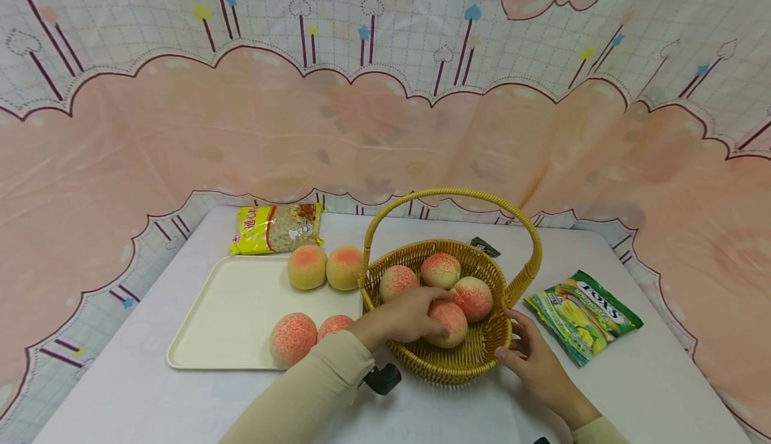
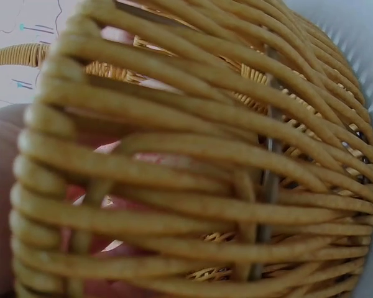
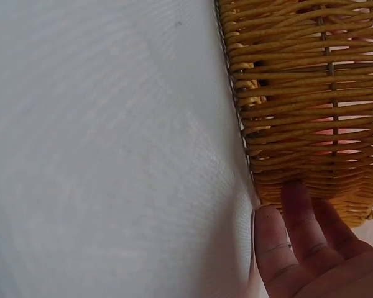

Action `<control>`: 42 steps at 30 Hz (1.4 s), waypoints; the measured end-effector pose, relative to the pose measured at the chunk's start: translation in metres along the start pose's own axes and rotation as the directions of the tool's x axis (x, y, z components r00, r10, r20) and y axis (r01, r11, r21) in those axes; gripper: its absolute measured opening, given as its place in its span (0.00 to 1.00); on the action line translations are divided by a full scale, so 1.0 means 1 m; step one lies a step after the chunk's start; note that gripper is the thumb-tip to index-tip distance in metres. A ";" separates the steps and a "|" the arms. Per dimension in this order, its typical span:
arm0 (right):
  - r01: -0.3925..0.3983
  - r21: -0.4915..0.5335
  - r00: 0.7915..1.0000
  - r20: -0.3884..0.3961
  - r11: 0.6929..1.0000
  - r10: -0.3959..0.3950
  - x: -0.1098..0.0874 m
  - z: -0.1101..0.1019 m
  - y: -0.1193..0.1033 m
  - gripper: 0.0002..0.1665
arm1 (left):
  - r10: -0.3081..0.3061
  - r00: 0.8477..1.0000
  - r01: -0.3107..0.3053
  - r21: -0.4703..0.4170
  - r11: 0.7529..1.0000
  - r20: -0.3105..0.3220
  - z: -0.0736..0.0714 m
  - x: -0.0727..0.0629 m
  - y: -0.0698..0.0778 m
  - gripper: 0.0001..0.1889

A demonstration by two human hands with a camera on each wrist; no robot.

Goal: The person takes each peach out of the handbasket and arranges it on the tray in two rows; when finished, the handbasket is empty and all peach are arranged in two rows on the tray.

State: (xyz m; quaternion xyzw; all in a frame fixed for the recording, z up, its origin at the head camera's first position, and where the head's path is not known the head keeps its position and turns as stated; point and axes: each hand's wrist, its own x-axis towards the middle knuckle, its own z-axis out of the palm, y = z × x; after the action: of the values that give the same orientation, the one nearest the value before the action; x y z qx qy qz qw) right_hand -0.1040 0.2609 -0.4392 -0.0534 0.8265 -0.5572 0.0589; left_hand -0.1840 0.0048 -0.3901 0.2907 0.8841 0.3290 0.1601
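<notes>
A yellow wicker basket (image 1: 434, 370) with a tall arched handle holds several peaches with red-speckled tops. My left hand (image 1: 406, 313) reaches over its near-left rim, thumb and fingers around the front peach (image 1: 448, 327). Another peach (image 1: 472, 299) lies right beside those fingertips. In the left wrist view the basket's woven wall (image 2: 174, 161) fills most of the picture and hides the grip. On the basket's right side, my right hand (image 1: 535, 363) holds the rim. The right wrist view shows its fingers (image 3: 304, 223) against the outer wall, low near the tabletop.
Left of the basket lies a cream tray (image 1: 229, 317); two peaches (image 1: 307, 267) sit at its back edge and two more (image 1: 293, 340) near its front. Behind it lies a yellow food bag (image 1: 277, 228). A green Fox's candy bag (image 1: 584, 317) and small black packet (image 1: 484, 247) flank the basket.
</notes>
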 end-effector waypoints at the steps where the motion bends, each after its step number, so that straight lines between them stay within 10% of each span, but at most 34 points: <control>1: -0.001 0.000 1.000 0.000 1.000 0.001 0.000 0.000 0.000 0.38 | -0.002 1.000 0.002 0.004 1.000 0.004 0.000 0.000 0.000 0.30; 26: 0.009 -0.017 1.000 -0.006 1.000 -0.009 0.001 0.001 0.000 0.38 | 0.008 0.999 -0.010 0.032 0.999 0.041 0.004 0.000 0.000 0.30; 42: 0.005 -0.021 1.000 -0.005 1.000 -0.005 0.000 0.001 -0.001 0.37 | 0.130 0.991 -0.130 0.014 0.991 0.029 0.005 -0.002 -0.003 0.29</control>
State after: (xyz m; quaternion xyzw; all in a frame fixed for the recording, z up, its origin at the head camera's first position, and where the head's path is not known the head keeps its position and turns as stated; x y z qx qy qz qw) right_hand -0.1042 0.2600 -0.4388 -0.0549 0.8323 -0.5489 0.0549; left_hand -0.1813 0.0040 -0.3951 0.3537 0.8635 0.3274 0.1484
